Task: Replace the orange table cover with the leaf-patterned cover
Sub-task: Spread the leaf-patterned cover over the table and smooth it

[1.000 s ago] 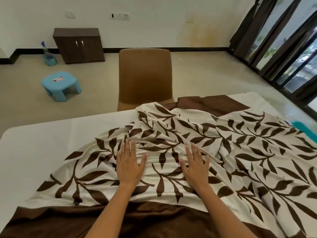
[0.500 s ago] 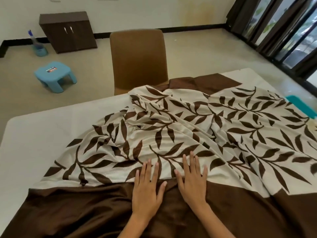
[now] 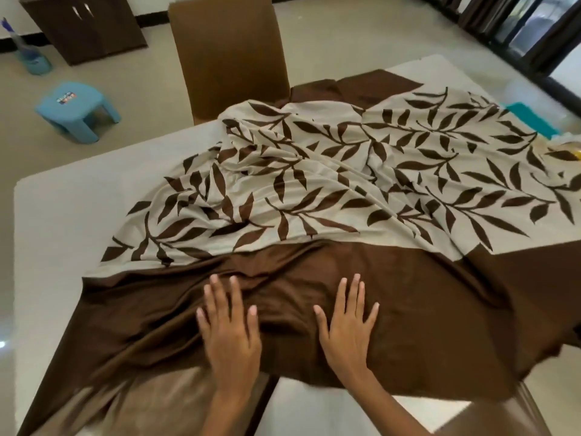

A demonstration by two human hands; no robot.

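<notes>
A brown chair [image 3: 228,55] stands at the far edge of the white table [image 3: 69,215], its back rising just behind the cloth. On the floor beyond sit a blue stool [image 3: 77,110], a dark cabinet [image 3: 85,26] and a spray bottle [image 3: 26,48]; dark curtains [image 3: 490,17] hang at the right, and a teal item [image 3: 531,118] peeks from under the cloth's right side. The leaf-patterned cover [image 3: 314,184] lies rumpled across the table, cream with brown leaves and a plain brown border, its near edge draping over the table's front. The left hand [image 3: 231,332] and right hand [image 3: 347,328] press flat on that border, fingers straight and spread, grasping nothing.
</notes>
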